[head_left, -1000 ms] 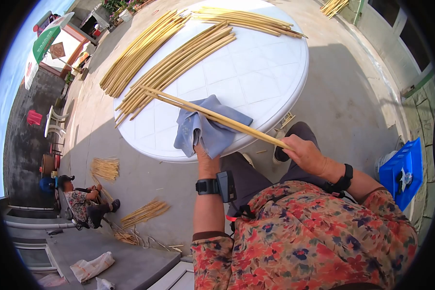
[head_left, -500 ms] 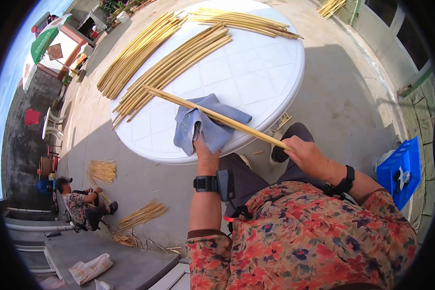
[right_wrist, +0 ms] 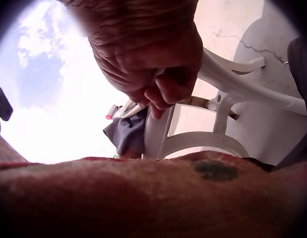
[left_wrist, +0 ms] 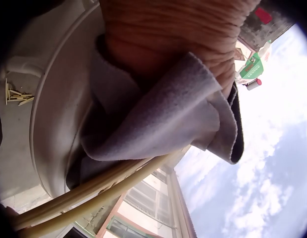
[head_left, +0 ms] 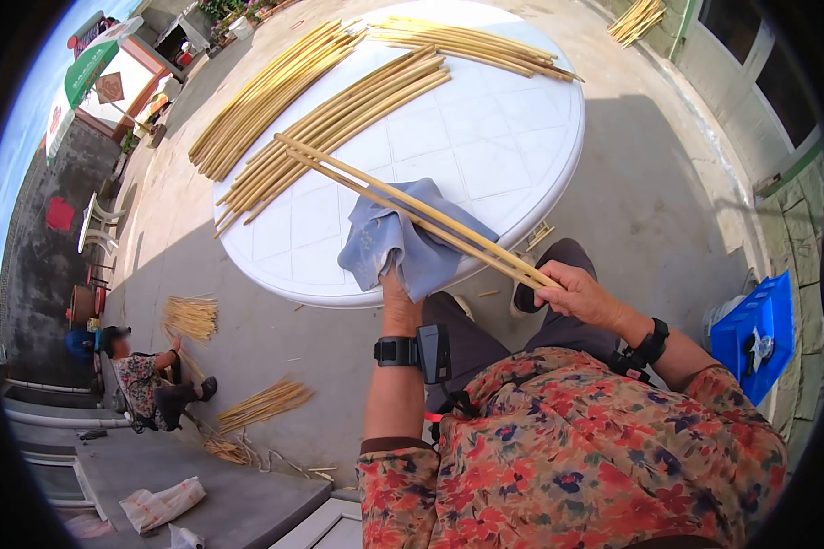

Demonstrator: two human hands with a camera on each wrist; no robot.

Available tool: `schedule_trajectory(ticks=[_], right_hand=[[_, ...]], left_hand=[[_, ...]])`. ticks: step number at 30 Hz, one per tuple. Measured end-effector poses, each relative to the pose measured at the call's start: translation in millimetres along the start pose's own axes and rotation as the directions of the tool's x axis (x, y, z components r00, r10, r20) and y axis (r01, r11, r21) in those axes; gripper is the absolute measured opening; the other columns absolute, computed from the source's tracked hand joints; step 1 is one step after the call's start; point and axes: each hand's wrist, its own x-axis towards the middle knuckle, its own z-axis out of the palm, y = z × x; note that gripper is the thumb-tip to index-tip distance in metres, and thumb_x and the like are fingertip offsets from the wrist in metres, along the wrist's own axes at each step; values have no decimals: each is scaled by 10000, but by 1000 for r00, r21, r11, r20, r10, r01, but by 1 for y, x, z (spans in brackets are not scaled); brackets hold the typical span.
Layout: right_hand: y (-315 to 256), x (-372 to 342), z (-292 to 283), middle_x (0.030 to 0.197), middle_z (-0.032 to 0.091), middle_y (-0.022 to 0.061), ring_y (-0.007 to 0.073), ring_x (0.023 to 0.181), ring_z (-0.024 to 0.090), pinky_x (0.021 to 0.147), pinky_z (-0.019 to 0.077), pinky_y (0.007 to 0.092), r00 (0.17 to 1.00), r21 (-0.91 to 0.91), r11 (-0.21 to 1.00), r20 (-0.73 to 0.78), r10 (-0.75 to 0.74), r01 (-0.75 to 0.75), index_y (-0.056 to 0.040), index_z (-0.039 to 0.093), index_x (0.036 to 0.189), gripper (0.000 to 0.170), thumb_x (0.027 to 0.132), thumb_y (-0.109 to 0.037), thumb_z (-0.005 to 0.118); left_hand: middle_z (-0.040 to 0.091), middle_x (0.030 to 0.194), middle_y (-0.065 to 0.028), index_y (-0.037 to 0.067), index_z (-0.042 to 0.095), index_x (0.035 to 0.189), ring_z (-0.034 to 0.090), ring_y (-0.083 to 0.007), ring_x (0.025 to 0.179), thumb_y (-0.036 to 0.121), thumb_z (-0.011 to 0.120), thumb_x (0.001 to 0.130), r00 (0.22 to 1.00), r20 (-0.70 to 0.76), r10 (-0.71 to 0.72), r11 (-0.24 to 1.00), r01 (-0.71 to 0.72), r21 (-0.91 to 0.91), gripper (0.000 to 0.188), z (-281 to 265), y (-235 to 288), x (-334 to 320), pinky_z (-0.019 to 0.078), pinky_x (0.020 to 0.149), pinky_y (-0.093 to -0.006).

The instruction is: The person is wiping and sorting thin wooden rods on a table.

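Observation:
A grey-blue cloth [head_left: 412, 242] lies bunched over the left hand [head_left: 399, 291] at the near edge of the white table [head_left: 494, 174]; its folds hide the fingers. Two long tan sticks [head_left: 449, 240] cross the cloth, side by side with a narrow gap. Their near ends are held in the curled fingers of the right hand [head_left: 577, 295]; their far ends are above the middle bundle. The left wrist view shows the cloth [left_wrist: 158, 114] folded around the left hand [left_wrist: 178, 39], with the sticks [left_wrist: 94, 193] alongside. In the right wrist view the right hand [right_wrist: 153, 69] is closed.
Three groups of sticks, such as the left bundle [head_left: 270, 101], lie along the table's far side. A blue crate [head_left: 751, 339] stands at the right. At the left a person [head_left: 151, 384] sits near stick piles [head_left: 265, 403] on the ground.
The two sticks, close together half a second ago, now show a gap along their length. Their far ends have moved slightly up in the head view. The seated person's arm has shifted.

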Motion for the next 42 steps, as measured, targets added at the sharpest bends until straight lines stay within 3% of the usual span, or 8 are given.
schedule_trajectory(ticks=[5, 7, 11, 19, 29, 32, 37, 42], right_hand=[[3, 2, -1, 733, 528, -32, 12, 544, 394, 479, 340, 147, 1000, 1, 1000, 16, -2, 2, -64, 484, 935, 146, 871, -194, 472], [1, 1, 2, 696, 533, -3, 68, 571, 462, 532, 390, 214, 993, -261, 959, -3, -116, 111, -35, 474, 952, 155, 870, -165, 460], [3, 3, 2, 693, 532, 36, 118, 627, 511, 589, 415, 261, 971, -387, 894, 7, -240, 224, -23, 459, 965, 164, 871, -157, 449], [-1, -19, -1, 793, 531, 174, 372, 742, 516, 615, 416, 389, 964, -614, 763, -10, -266, 203, -30, 447, 987, 179, 837, -121, 483], [-9, -25, -1, 729, 535, 141, 307, 683, 542, 597, 419, 352, 971, -550, 817, -45, -235, 172, -17, 452, 961, 150, 854, -122, 463], [-9, -16, 0, 681, 532, 50, 167, 568, 496, 539, 404, 281, 947, -516, 812, -10, -322, 271, -24, 447, 948, 138, 863, -132, 451], [-18, -15, 2, 719, 531, -24, 18, 514, 372, 452, 326, 163, 1000, -155, 988, 5, 15, -14, -68, 459, 935, 144, 878, -199, 446], [-10, -11, -3, 726, 533, -13, 13, 492, 347, 419, 293, 146, 994, 42, 996, 86, 71, -75, -73, 456, 949, 171, 880, -229, 448]], left_hand=[[479, 1079, -85, 34, 391, 1175, 502, -204, 971, 246, 521, 833, 999, 27, 18, 1000, -18, 14, 423, -5, -3, 4, 462, 815, -313], [489, 1060, -83, 25, 398, 1168, 508, -194, 955, 220, 503, 845, 999, 23, 24, 1000, -24, -17, 391, -1, -2, 3, 466, 808, -302], [504, 1029, -81, 16, 415, 1153, 512, -186, 942, 229, 506, 846, 999, 1, 49, 998, -49, 28, 384, 4, -2, 1, 466, 796, -293], [533, 988, -71, 31, 471, 1071, 530, -177, 889, 241, 459, 866, 991, -26, 129, 990, -128, 62, 294, 8, 5, 19, 474, 746, -273], [513, 1059, -93, 25, 424, 1143, 519, -214, 957, 274, 507, 840, 999, -32, -18, 1000, 18, -5, 401, 16, 6, 13, 469, 799, -324], [502, 1082, -101, 24, 403, 1171, 516, -222, 974, 285, 510, 837, 1000, -3, -13, 990, 13, 137, 438, 16, 2, 6, 467, 807, -324], [499, 1090, -108, 25, 392, 1182, 516, -221, 981, 268, 508, 842, 997, 74, -20, 999, 16, 45, 433, -7, -7, 9, 463, 827, -325], [487, 1054, -80, 24, 410, 1151, 523, -178, 931, 239, 522, 845, 992, 122, -39, 999, 39, 3, 391, -15, -9, 12, 478, 777, -293]])
